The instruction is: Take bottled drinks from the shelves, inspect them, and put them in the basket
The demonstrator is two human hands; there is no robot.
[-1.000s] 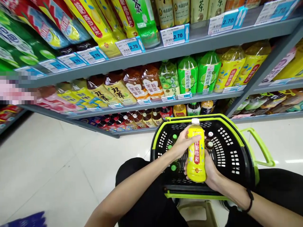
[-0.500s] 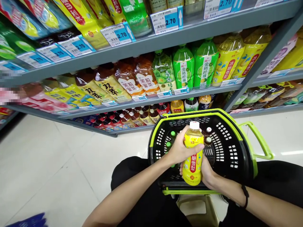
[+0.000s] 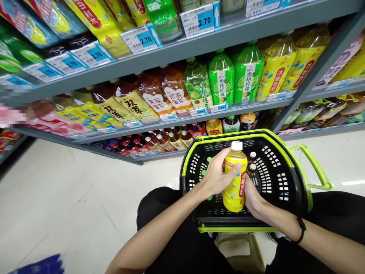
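A yellow drink bottle (image 3: 235, 186) with a white cap and red label is held upright over a black shopping basket (image 3: 281, 179) with a lime-green rim. My left hand (image 3: 217, 176) wraps round its upper part, fingers closed on it. Behind and below the bottle, my right hand (image 3: 253, 196) grips its lower part. Several capped bottles (image 3: 252, 164) stand inside the basket beneath it.
Grey store shelves (image 3: 228, 38) with many drink bottles and blue price tags rise right behind the basket. The basket's green handle (image 3: 316, 167) sticks out to the right. A pale stool (image 3: 242, 249) shows between my legs. Light floor tiles (image 3: 57, 205) spread to the left.
The bottle has been turned in both hands, so the red label now faces right, and it sits a little higher over the basket. The view shifted slightly.
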